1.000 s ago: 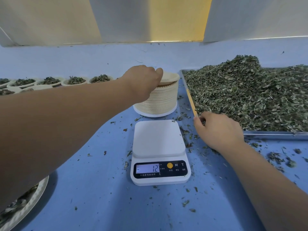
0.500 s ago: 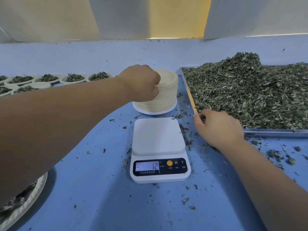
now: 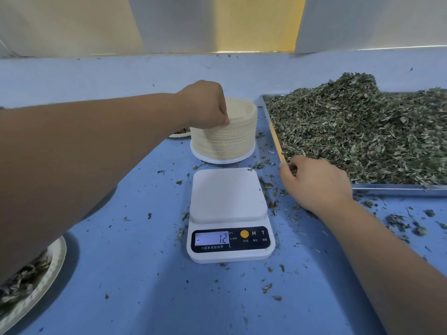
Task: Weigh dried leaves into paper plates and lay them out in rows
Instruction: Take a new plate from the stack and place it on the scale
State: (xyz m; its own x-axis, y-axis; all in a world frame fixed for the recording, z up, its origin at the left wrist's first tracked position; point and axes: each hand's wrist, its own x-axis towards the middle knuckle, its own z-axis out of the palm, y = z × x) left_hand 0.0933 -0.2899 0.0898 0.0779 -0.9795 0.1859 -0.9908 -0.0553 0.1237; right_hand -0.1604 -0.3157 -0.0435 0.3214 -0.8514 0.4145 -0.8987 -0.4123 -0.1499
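Note:
A tall stack of paper plates [image 3: 225, 141] stands behind the white scale [image 3: 227, 194]. The scale's platform is bare and its display reads -12. My left hand [image 3: 205, 105] reaches over the stack, fingers curled down and pinching the rim of the top plate on the near left side. A heap of dried leaves [image 3: 362, 131] fills the metal tray [image 3: 387, 187] at right. My right hand [image 3: 314, 182] lies knuckles up at the tray's near left corner, fingers curled, with a few leaves showing between thumb and forefinger.
A filled plate [image 3: 36, 276] sits at the lower left edge under my left forearm. Part of another filled plate [image 3: 180, 133] peeks out left of the stack. Loose leaf bits litter the blue table [image 3: 135, 274] around the scale. A wall closes the back.
My left hand has come down from the top of the stack to its near rim, and the raised top plate has settled. My right hand has stayed put. The view shifted slightly.

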